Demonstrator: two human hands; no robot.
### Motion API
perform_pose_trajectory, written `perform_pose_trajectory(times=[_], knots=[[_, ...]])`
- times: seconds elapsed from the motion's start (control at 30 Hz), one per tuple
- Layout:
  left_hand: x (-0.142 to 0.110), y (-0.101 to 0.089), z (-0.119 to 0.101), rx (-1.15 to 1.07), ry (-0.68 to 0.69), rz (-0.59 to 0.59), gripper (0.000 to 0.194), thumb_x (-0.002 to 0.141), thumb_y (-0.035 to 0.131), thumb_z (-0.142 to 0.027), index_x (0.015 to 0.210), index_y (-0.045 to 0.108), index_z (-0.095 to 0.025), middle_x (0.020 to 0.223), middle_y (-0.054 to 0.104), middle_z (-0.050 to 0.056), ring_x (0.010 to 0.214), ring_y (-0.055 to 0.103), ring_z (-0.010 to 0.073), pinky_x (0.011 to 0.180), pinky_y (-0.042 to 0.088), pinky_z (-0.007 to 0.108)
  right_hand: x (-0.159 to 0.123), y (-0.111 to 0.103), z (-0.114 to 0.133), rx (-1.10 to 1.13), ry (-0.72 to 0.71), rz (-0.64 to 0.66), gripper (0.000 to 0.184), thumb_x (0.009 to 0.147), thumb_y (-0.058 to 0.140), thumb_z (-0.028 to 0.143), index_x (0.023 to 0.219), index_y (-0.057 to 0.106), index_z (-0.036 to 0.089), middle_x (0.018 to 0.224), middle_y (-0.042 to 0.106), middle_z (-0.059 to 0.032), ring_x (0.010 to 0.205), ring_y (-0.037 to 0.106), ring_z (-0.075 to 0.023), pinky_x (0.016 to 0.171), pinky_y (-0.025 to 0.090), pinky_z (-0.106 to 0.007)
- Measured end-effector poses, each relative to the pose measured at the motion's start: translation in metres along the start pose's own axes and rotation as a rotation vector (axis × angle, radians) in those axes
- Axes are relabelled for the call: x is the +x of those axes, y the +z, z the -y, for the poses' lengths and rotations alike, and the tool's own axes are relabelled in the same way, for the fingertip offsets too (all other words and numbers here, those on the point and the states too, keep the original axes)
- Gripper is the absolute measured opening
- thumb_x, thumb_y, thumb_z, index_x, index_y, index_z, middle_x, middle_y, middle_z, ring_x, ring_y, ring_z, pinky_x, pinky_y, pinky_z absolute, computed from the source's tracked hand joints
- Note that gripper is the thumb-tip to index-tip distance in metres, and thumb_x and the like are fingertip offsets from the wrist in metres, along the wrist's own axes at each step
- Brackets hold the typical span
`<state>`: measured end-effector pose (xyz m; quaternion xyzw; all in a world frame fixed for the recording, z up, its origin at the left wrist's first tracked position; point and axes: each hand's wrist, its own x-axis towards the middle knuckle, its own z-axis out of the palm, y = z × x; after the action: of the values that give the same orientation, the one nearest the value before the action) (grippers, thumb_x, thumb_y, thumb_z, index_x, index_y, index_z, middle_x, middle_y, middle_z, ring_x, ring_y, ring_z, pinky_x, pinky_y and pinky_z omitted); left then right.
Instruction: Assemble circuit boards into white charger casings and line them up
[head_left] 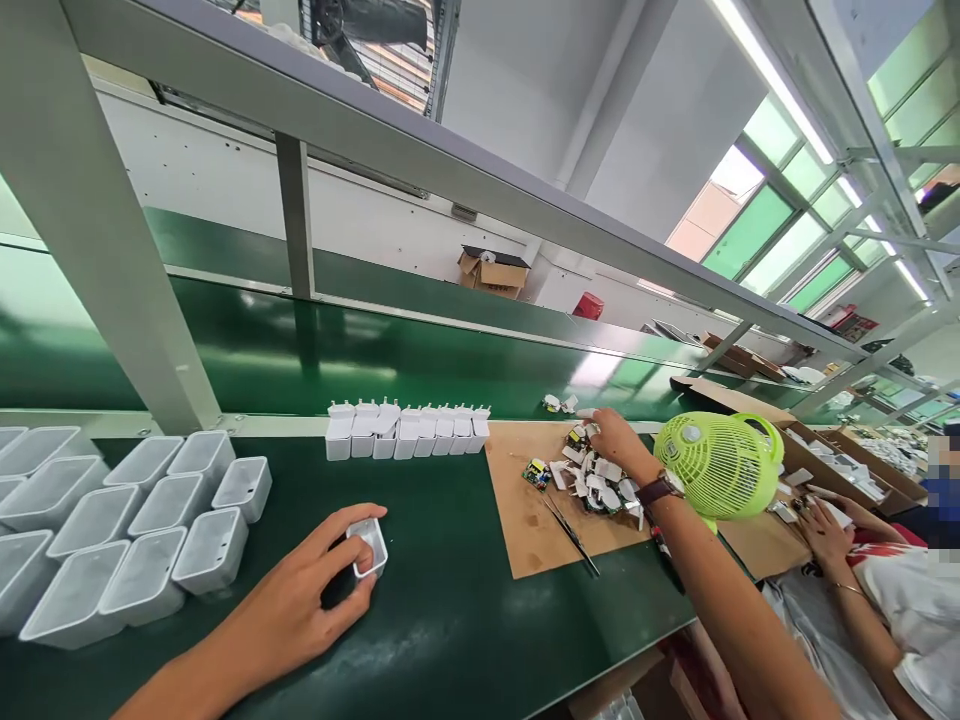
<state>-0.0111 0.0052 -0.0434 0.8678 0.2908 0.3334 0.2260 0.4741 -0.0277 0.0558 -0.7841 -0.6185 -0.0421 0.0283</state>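
Note:
My left hand (pixel 311 590) rests on the green bench top near the front edge, fingers and thumb closed round a small white charger housing (pixel 370 545). My right hand (pixel 616 440), a watch on its wrist, reaches out over a pile of white plug parts and small circuit boards (pixel 592 480) on a brown cardboard sheet (pixel 525 520). Its fingers curl down into the pile and are mostly hidden. A row of white charger housings (pixel 405 432) stands along the back edge of the bench between my hands.
Several white plastic trays (pixel 142 540) lie at the left. Tweezers (pixel 570 530) lie on the cardboard. A green desk fan (pixel 716 462) stands to the right. A co-worker's hand (pixel 825 530) works behind it. A green conveyor belt (pixel 300 350) runs behind the bench.

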Motion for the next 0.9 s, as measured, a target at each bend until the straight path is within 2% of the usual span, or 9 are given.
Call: perform_pose_trajectory(times=[0.07,0.13,0.2,0.3,0.47,0.6,0.73,0.83,0.9], knots=[[0.0,0.001,-0.002,-0.007,-0.008,0.0,0.02,0.092,0.057,-0.039,0.079,0.062,-0.024,0.139,0.063,0.01,0.082,0.07,0.0202,0.071,0.06,0.03,0.011,-0.006,-0.005,-0.042,0.008,0.0,0.044,0.083,0.049,0.001,0.123,0.066,0.009,0.117,0.069,-0.017,0.117,0.057,-0.0283,0.103,0.041,-0.038],[0.0,0.002,-0.004,-0.012,-0.018,0.001,0.021,0.093,0.056,-0.038,0.079,0.061,-0.023,0.141,0.061,0.01,0.085,0.07,0.0204,0.073,0.06,0.03,0.026,-0.003,-0.002,-0.076,0.007,0.025,0.035,0.091,0.054,0.007,0.125,0.064,0.011,0.121,0.067,-0.0154,0.12,0.057,-0.0274,0.106,0.042,-0.041],[0.0,0.002,-0.006,-0.015,-0.027,0.004,0.021,0.093,0.055,-0.036,0.078,0.061,-0.023,0.142,0.06,0.011,0.09,0.071,0.0213,0.073,0.06,0.029,0.044,0.007,0.007,-0.104,0.006,0.068,0.028,0.097,0.061,0.02,0.124,0.064,0.014,0.126,0.065,-0.0121,0.119,0.06,-0.0266,0.104,0.048,-0.045],[-0.002,0.0,-0.008,-0.021,-0.038,0.008,0.02,0.094,0.054,-0.034,0.078,0.061,-0.023,0.141,0.06,0.009,0.095,0.071,0.0223,0.071,0.059,0.028,0.071,0.028,0.026,-0.13,0.013,0.127,0.034,0.099,0.066,0.036,0.126,0.063,0.017,0.129,0.064,-0.0092,0.113,0.065,-0.0255,0.096,0.056,-0.049],[-0.005,-0.004,-0.007,-0.027,-0.028,0.001,0.017,0.092,0.053,-0.03,0.078,0.061,-0.023,0.139,0.062,0.008,0.096,0.071,0.0226,0.076,0.06,0.03,0.105,0.053,0.055,-0.112,0.056,0.132,0.035,0.099,0.066,0.037,0.128,0.062,0.017,0.129,0.064,-0.0097,0.11,0.066,-0.0246,0.093,0.058,-0.046],[-0.009,-0.001,-0.004,-0.042,-0.021,-0.009,0.011,0.088,0.054,-0.023,0.08,0.061,-0.024,0.138,0.062,0.009,0.09,0.07,0.0202,0.068,0.057,0.027,0.115,0.049,0.063,-0.015,0.06,0.058,0.032,0.098,0.067,0.036,0.123,0.064,0.016,0.122,0.068,-0.0095,0.106,0.068,-0.0243,0.092,0.058,-0.046],[-0.013,0.006,-0.001,-0.09,-0.02,-0.015,0.011,0.088,0.052,-0.022,0.087,0.063,-0.024,0.139,0.06,0.008,0.076,0.066,0.0153,0.062,0.052,0.026,0.095,0.023,0.059,0.16,-0.05,-0.031,0.04,0.098,0.056,0.032,0.132,0.06,0.013,0.116,0.071,-0.0137,0.108,0.07,-0.0287,0.095,0.058,-0.048],[-0.011,0.005,-0.002,-0.127,-0.035,0.024,0.016,0.087,0.052,-0.022,0.098,0.062,-0.025,0.141,0.056,0.008,0.075,0.064,0.014,0.066,0.052,0.026,0.051,0.006,0.068,0.42,-0.175,-0.018,0.045,0.098,0.051,0.038,0.138,0.054,0.019,0.125,0.07,-0.0124,0.113,0.07,-0.0259,0.097,0.059,-0.045],[-0.007,0.001,-0.004,-0.162,-0.048,0.067,0.027,0.086,0.053,-0.021,0.112,0.058,-0.025,0.138,0.057,0.009,0.076,0.064,0.014,0.069,0.054,0.026,0.012,0.008,0.088,0.773,-0.247,0.08,0.044,0.093,0.061,0.046,0.13,0.059,0.023,0.126,0.07,-0.0114,0.115,0.069,-0.0268,0.1,0.057,-0.045]])
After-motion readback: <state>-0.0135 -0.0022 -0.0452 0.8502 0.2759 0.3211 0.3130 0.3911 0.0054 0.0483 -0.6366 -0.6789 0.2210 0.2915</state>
